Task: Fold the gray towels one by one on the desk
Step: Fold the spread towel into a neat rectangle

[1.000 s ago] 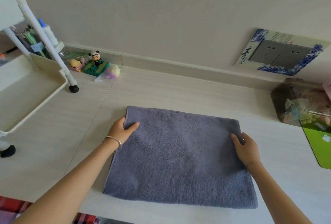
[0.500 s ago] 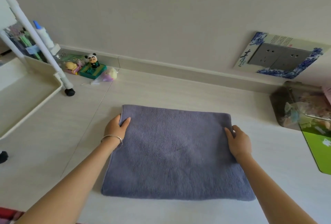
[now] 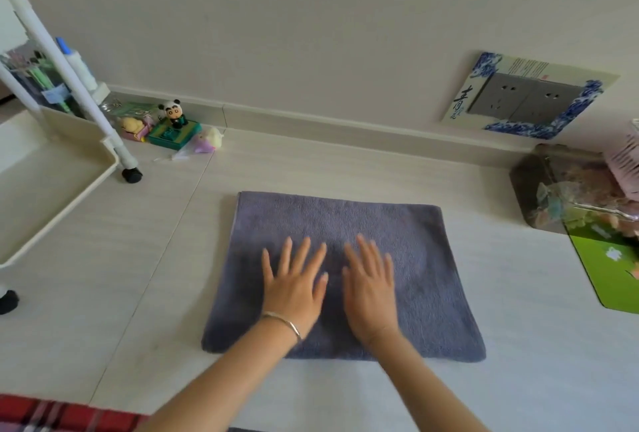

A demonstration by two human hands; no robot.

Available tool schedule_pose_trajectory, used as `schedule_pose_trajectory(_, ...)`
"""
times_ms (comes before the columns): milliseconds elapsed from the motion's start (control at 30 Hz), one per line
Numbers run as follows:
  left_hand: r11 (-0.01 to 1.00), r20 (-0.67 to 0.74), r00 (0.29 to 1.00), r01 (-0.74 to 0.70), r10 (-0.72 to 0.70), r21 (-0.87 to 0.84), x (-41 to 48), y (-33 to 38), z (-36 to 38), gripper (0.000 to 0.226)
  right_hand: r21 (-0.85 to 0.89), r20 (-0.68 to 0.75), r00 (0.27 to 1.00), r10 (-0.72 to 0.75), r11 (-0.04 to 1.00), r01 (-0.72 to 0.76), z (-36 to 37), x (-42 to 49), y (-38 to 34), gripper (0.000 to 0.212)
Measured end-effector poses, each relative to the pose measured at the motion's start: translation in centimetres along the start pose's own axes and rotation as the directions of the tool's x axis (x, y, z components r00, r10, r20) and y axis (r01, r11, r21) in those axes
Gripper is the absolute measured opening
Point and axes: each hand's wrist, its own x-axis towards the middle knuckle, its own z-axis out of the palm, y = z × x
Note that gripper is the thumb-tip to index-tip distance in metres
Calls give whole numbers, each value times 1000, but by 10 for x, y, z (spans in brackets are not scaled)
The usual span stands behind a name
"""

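Note:
A gray towel (image 3: 425,279) lies folded into a flat rectangle in the middle of the pale desk (image 3: 539,379). My left hand (image 3: 294,288), with a thin bracelet at the wrist, rests flat on the towel's middle with its fingers spread and straight. Beside it, my right hand (image 3: 370,288) also lies flat on the towel, fingers straight and pointing away from me. Neither hand holds anything.
A white wheeled cart (image 3: 52,186) stands at the left. Small toys, a panda figure (image 3: 173,114) among them, sit by the wall. A clear container (image 3: 567,196) and a green mat (image 3: 612,269) are at the right. A wall socket (image 3: 525,100) is above.
Both hands have left the towel's left and right edges and moved inward. They now lie flat, side by side, on its middle.

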Motion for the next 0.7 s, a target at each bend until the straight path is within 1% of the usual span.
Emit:
schedule_pose_trajectory(67, 999, 86, 996, 7, -10, 37, -23, 7, 19, 53, -24, 104, 994, -34, 999, 36, 13, -21, -11, 48)
schedule_pose_trajectory(133, 997, 112, 992, 53, -60, 64, -30, -5, 28, 56, -67, 153, 988, 1, 998, 10, 14, -32, 1, 52)
schedule_pose_trajectory(200, 990, 97, 987, 123, -129, 72, -29, -17, 25, 54, -112, 149, 985, 81, 992, -65, 8, -38, 26, 56)
schedule_pose_trajectory(333, 975, 161, 962, 213, -222, 69, -32, -33, 19, 63, -160, 131, 959, 249, 960, -228, -17, -55, 72, 69)
schedule_pose_trajectory(400, 966, 157, 954, 249, -257, 69, -31, -42, 14, 67, -156, 150, 937, 315, 944, -292, -29, -56, 88, 71)
schedule_pose_trajectory(500, 951, 169, 936, 305, -309, 49, -32, -54, 7, 75, -177, 188, 883, 430, 899, -400, -43, -62, 104, 68)
schedule_pose_trajectory(533, 949, 175, 933, 311, -314, 42, -35, -54, 2, 76, -185, 175, 877, 448, 890, -417, -48, -66, 102, 69)
schedule_pose_trajectory(567, 953, 172, 938, 301, -302, 35, -36, -54, 0, 75, -184, 147, 887, 437, 894, -410, -49, -68, 97, 71)
schedule_pose_trajectory(600, 963, 160, 950, 269, -269, 24, -37, -51, -3, 72, -178, 115, 912, 394, 911, -371, -48, -70, 85, 73)
schedule_pose_trajectory(633, 979, 160, 966, 203, -203, 21, -40, -46, -4, 67, -160, 98, 939, 330, 936, -312, -45, -72, 69, 73)
schedule_pose_trajectory(700, 999, 212, 977, 28, -32, 20, -46, -33, -7, 60, -115, 134, 973, 188, 978, -173, -36, -76, 29, 63)
